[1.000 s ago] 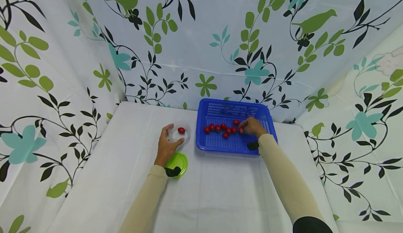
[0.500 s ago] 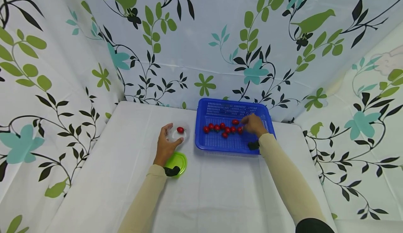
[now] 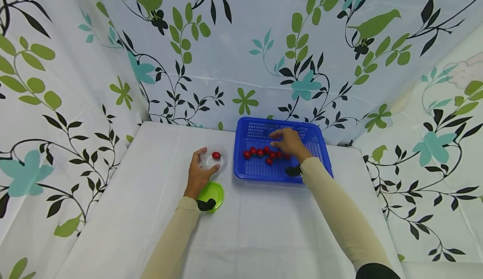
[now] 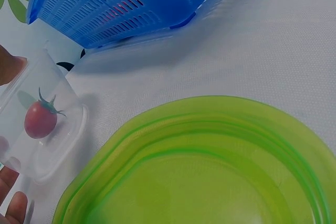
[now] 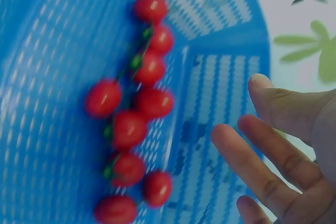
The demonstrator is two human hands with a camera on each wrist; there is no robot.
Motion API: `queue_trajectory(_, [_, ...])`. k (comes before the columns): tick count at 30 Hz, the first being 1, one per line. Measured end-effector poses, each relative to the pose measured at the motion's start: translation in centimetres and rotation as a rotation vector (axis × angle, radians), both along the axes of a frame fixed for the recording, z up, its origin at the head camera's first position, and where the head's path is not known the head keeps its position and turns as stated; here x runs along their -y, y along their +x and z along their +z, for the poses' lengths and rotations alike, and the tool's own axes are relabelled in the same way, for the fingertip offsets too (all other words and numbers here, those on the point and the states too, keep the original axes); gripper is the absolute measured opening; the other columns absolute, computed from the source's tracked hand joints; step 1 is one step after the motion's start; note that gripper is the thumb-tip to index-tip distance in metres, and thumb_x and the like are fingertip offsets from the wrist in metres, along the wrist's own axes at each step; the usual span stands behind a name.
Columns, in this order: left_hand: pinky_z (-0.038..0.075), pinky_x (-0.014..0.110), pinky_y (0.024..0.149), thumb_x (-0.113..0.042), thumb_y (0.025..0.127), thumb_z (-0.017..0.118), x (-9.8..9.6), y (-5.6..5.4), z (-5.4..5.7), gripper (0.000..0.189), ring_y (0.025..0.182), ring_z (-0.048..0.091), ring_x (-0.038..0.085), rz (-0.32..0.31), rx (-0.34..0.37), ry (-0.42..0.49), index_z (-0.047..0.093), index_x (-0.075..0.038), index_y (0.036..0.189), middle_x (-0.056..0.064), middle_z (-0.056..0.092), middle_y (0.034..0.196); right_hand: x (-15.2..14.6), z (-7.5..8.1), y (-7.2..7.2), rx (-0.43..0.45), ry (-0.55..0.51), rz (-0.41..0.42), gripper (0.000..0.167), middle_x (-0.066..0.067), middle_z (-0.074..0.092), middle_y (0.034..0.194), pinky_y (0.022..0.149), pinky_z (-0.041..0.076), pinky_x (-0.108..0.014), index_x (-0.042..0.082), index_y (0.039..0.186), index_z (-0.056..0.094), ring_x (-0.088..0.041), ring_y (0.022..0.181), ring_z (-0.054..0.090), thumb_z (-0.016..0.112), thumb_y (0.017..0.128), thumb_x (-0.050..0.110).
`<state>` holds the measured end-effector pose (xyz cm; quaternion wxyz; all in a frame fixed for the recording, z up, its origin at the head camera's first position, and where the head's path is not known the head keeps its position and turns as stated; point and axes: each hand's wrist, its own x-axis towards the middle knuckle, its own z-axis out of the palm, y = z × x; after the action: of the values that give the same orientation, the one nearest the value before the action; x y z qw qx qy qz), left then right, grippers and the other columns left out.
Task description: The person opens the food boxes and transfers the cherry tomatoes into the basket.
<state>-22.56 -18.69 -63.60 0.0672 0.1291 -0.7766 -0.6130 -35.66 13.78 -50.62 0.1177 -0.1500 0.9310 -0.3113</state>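
My left hand (image 3: 196,179) holds a small clear plastic container (image 3: 213,166) upright on the table, thumb on one side and fingers on the other. Inside it lies a single cherry tomato (image 4: 41,119) with a green stem. By my left wrist, a lime-green lid (image 4: 199,182) lies flat. My right hand (image 3: 290,141) hovers over the blue basket (image 3: 245,174), fingers spread and nothing in them. A vine of red cherry tomatoes (image 5: 129,128) stretches across the basket floor. In the head view this hand covers some of the fruit.
A white cloth covers the table (image 3: 256,228). Patterned curtains (image 3: 226,61) stand behind it and at both sides. The basket's raised, slotted walls surround the tomatoes.
Near the right end of the tomatoes, my right hand has withdrawn its fingers and shifted left and toward the back of the basket. My left hand and the container stay put.
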Motion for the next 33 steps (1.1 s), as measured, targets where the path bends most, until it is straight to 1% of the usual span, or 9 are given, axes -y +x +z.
queue_trajectory(4, [0.026,0.058,0.131,-0.021,0.089,0.087,0.0,-0.1,0.0,0.082,0.163,0.027,0.028,0.001,0.002,-0.004,0.042,-0.025,0.158,0.001,0.043,0.169,1.9,0.6,0.5,-0.015,-0.036,0.033,0.033,-0.012,0.074,0.135,0.11,0.055,-0.05,0.011,0.131,0.075,-0.033,0.121,0.071,0.077,0.098,0.015])
queue_trajectory(7, [0.026,0.058,0.131,-0.021,0.089,0.087,0.0,0.0,0.0,0.083,0.163,0.027,0.028,0.003,0.002,-0.004,0.042,-0.025,0.158,0.001,0.043,0.169,3.3,0.9,1.0,-0.021,-0.052,0.057,0.033,-0.01,0.075,0.134,0.108,0.057,-0.047,0.014,0.131,0.075,-0.03,0.116,0.073,0.078,0.098,0.018])
queue_trajectory(15, [0.026,0.058,0.131,-0.021,0.09,0.087,-0.1,0.1,0.3,0.082,0.163,0.028,0.028,0.002,-0.009,0.006,0.041,-0.024,0.158,0.001,0.043,0.168,7.5,1.4,2.4,-0.021,-0.098,0.139,0.036,-0.01,0.074,0.135,0.102,0.061,-0.044,0.01,0.133,0.074,-0.027,0.113,0.075,0.077,0.099,0.02])
queue_trajectory(23, [0.025,0.06,0.131,-0.021,0.09,0.086,-0.3,0.2,0.5,0.082,0.162,0.028,0.028,0.013,-0.013,0.005,0.041,-0.024,0.158,0.003,0.043,0.168,11.6,1.7,3.7,-0.038,-0.091,0.195,0.032,-0.008,0.076,0.131,0.097,0.063,-0.039,0.015,0.129,0.076,-0.024,0.112,0.075,0.078,0.098,0.021])
queue_trajectory(28, [0.025,0.061,0.131,-0.019,0.09,0.087,-0.3,0.2,0.5,0.083,0.162,0.028,0.028,0.012,-0.012,-0.002,0.04,-0.024,0.159,0.003,0.043,0.169,13.5,1.4,4.0,-0.053,-0.069,0.232,0.031,-0.005,0.077,0.13,0.095,0.063,-0.036,0.016,0.128,0.077,-0.021,0.11,0.077,0.08,0.097,0.02])
queue_trajectory(29, [0.026,0.061,0.131,-0.019,0.09,0.087,-0.3,0.2,0.5,0.083,0.162,0.028,0.028,0.012,-0.01,-0.004,0.04,-0.024,0.159,0.003,0.043,0.169,13.8,1.3,4.0,-0.054,-0.069,0.237,0.031,-0.004,0.078,0.129,0.095,0.063,-0.037,0.016,0.127,0.077,-0.022,0.109,0.078,0.08,0.096,0.02])
queue_trajectory(31, [0.025,0.061,0.131,-0.019,0.09,0.086,-0.4,0.2,0.5,0.083,0.163,0.028,0.028,0.013,-0.007,-0.003,0.04,-0.025,0.159,0.002,0.043,0.169,14.4,1.0,4.1,-0.047,-0.069,0.243,0.031,-0.004,0.078,0.129,0.098,0.061,-0.04,0.017,0.127,0.077,-0.022,0.109,0.077,0.08,0.096,0.02])
queue_trajectory(33, [0.026,0.062,0.13,-0.02,0.09,0.086,-0.4,0.3,0.6,0.083,0.163,0.028,0.028,0.012,-0.009,-0.003,0.04,-0.025,0.159,0.002,0.043,0.169,14.9,0.8,4.2,-0.038,-0.068,0.241,0.031,-0.005,0.078,0.129,0.109,0.053,-0.045,0.019,0.127,0.077,-0.022,0.109,0.077,0.081,0.095,0.021])
